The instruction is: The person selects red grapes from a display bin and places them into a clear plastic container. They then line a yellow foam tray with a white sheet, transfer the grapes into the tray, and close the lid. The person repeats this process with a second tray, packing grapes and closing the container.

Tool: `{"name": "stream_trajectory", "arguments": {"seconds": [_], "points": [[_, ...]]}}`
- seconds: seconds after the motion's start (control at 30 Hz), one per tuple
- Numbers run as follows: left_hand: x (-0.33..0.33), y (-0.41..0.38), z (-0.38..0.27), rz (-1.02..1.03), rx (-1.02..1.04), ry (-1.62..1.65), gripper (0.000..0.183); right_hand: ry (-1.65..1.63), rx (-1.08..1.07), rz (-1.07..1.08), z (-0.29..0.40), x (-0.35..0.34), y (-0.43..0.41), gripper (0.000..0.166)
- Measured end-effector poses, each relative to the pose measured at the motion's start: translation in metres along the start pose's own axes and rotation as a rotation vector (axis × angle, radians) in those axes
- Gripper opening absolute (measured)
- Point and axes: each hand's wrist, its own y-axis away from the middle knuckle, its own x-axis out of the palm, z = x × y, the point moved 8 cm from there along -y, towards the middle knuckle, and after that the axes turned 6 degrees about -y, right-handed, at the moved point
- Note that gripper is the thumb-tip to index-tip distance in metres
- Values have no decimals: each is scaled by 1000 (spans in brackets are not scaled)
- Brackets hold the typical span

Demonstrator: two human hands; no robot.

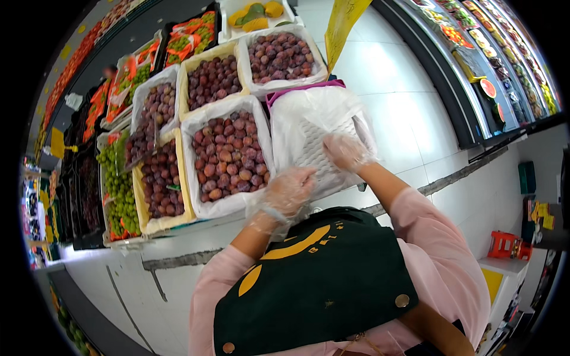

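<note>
My left hand [290, 190], in a clear plastic glove, is at the near left side of a crate lined with white sheeting [294, 104]. My right hand [346, 152], gloved the same way, rests over the middle right of that crate with its fingers curled. Between and beyond the hands lies a white textured pad [311, 138], partly under the sheeting. Whether either hand pinches the pad or the sheeting cannot be made out. A purple crate rim [307, 88] shows at the far side. Left of it stands a white-lined crate of reddish-purple plums [229, 155].
More crates of plums [213, 82] stand behind and to the left, beside green grapes [120, 196]. A yellow sign [343, 31] rises behind the lined crate. Tiled floor [392, 107] and a refrigerated fruit display [476, 71] lie to the right.
</note>
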Motion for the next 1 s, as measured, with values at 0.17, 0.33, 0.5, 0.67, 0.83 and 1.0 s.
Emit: {"name": "stream_trajectory", "arguments": {"seconds": [0.17, 0.33, 0.5, 0.67, 0.83, 1.0], "points": [[38, -60, 7, 0, 59, -221, 44, 25, 54, -411, -19, -56, -55, 43], [24, -133, 75, -135, -71, -626, 50, 97, -78, -572, -73, -96, -82, 35], [-41, -145, 115, -159, -463, -598, 34, -126, -215, -665, -80, -114, -92, 26], [-45, -174, 114, -317, -510, -585, 32, -208, -150, -758, -98, -95, -101, 34], [-37, -181, 120, -239, -597, -646, 32, -264, -35, -732, -112, -95, -115, 35], [-29, -180, 127, -183, -590, -642, 35, -412, 46, -555, -128, -102, -144, 36]]}}
